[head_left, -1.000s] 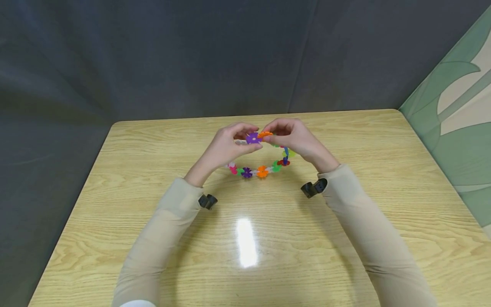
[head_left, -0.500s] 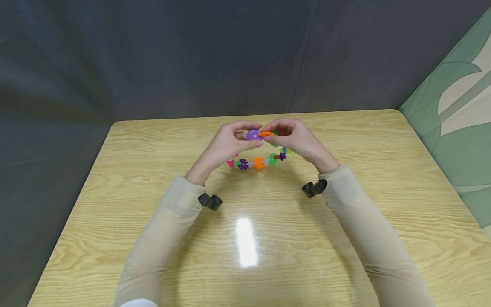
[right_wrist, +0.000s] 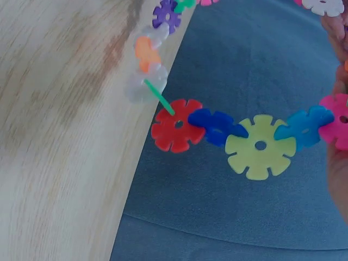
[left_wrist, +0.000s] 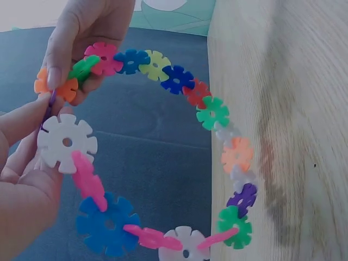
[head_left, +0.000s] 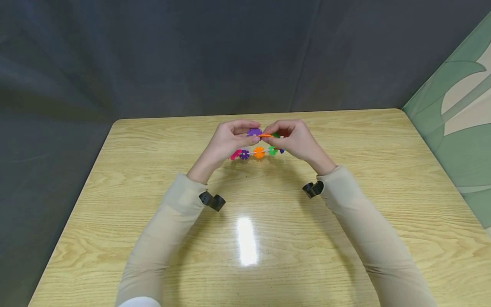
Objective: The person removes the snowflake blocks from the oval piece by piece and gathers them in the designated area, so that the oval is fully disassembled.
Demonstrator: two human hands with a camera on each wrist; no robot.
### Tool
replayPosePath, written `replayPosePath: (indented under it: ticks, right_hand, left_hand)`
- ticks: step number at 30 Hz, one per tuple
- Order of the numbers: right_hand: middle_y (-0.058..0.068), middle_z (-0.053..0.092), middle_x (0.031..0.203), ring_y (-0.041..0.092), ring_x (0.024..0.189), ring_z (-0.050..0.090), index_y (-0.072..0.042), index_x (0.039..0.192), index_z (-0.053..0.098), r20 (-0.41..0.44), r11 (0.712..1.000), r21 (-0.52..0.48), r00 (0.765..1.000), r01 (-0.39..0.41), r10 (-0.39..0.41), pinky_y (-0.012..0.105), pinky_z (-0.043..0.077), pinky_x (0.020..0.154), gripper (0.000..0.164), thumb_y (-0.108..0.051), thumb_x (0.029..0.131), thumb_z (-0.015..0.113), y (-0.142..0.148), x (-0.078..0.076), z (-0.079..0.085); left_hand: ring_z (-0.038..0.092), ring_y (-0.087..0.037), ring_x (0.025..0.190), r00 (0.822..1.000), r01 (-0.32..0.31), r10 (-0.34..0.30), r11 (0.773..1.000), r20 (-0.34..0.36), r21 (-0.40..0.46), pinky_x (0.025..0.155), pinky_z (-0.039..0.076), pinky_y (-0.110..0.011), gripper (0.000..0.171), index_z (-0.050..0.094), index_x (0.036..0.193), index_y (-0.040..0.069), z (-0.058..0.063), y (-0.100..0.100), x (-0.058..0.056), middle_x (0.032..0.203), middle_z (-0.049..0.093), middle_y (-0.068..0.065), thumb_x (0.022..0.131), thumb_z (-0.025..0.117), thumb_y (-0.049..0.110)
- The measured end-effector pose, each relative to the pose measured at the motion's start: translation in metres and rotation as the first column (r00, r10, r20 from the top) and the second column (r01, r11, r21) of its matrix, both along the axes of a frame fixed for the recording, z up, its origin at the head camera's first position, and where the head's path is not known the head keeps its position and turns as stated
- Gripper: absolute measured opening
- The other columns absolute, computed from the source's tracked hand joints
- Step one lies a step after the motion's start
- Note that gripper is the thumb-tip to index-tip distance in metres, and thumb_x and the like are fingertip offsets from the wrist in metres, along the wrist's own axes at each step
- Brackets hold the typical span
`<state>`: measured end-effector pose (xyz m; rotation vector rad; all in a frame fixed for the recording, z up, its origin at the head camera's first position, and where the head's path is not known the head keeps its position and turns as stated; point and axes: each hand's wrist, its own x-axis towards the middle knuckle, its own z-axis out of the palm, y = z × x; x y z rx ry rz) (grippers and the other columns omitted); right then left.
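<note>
My left hand (head_left: 226, 143) pinches a purple snowflake disc (head_left: 254, 131) between thumb and fingers. Opposite it, my right hand (head_left: 297, 140) pinches an orange snowflake disc (head_left: 265, 135), seen nearly edge-on. The two discs meet at their rims, and fingertips hide part of the joint. From them a ring of interlocked plastic discs hangs above the table. In the left wrist view a white disc (left_wrist: 54, 149) follows the purple one, then a large blue disc (left_wrist: 103, 236) lower down. The right wrist view shows a yellow disc (right_wrist: 258, 163) and a red disc (right_wrist: 176, 138) slotted to blue ones.
Below the hands lies the wood-grain table (head_left: 291, 238), with a bright light reflection near its middle. A dark cloth (head_left: 215, 55) hangs behind the far edge. At the right is a green and cream leaf-pattern panel (head_left: 468, 157). Small black cameras (head_left: 212, 201) sit on both wrists.
The near side of the disc ring has moved up toward the hands in the head view. The purple and orange discs have tilted toward edge-on. Both hands stay nearly in place.
</note>
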<state>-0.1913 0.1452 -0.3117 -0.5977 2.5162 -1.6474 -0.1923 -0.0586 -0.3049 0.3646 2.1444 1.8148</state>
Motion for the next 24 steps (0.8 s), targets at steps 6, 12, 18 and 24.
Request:
replayPosePath:
  ticks: [6, 12, 18, 24]
  right_hand:
    - [-0.005, 0.072, 0.095, 0.009, 0.077, 0.061, 0.002, 0.094, 0.073, -0.024, 0.998, 0.004, 0.998, -0.058, 0.058, 0.02, 0.047, 0.06, 0.015, -0.011, 0.087, 0.069, 0.004, -0.001, -0.003]
    - [-0.004, 0.072, 0.098, 0.006, 0.091, 0.064, 0.005, 0.092, 0.072, 0.005, 0.996, 0.0, 0.996, -0.094, 0.094, 0.02, 0.053, 0.068, 0.011, -0.004, 0.086, 0.068, 0.009, 0.001, -0.005]
    - [-0.019, 0.069, 0.09, 0.002, 0.092, 0.065, 0.01, 0.088, 0.07, -0.046, 0.988, -0.039, 0.988, -0.146, 0.144, 0.018, 0.054, 0.072, 0.009, 0.003, 0.084, 0.067, 0.012, 0.003, -0.005]
    - [-0.013, 0.07, 0.091, 0.005, 0.076, 0.06, 0.001, 0.092, 0.073, -0.027, 0.995, -0.018, 0.995, -0.1, 0.1, 0.018, 0.048, 0.061, 0.01, -0.006, 0.086, 0.069, 0.012, 0.003, -0.002]
  left_hand:
    - [0.064, -0.023, 0.11, 0.997, 0.037, -0.038, 0.999, 0.074, 0.022, 0.088, 0.057, -0.029, 0.04, 0.061, 0.126, 0.003, -0.001, -0.002, -0.001, 0.128, 0.063, -0.013, 0.088, 0.068, 0.007]
    - [0.068, -0.016, 0.096, 0.991, 0.074, -0.076, 0.997, 0.112, 0.022, 0.091, 0.056, -0.035, 0.038, 0.062, 0.125, 0.002, -0.004, -0.003, -0.001, 0.123, 0.065, -0.016, 0.088, 0.067, 0.006]
    - [0.068, -0.009, 0.088, 0.989, 0.077, -0.087, 0.993, 0.121, 0.086, 0.082, 0.058, -0.027, 0.037, 0.061, 0.124, -0.002, -0.007, -0.002, 0.001, 0.124, 0.063, -0.019, 0.088, 0.064, 0.0]
    - [0.067, -0.008, 0.087, 0.991, 0.025, -0.045, 0.989, 0.13, 0.147, 0.086, 0.057, -0.029, 0.04, 0.057, 0.128, -0.003, -0.007, 0.001, 0.003, 0.125, 0.061, -0.023, 0.089, 0.062, -0.002]
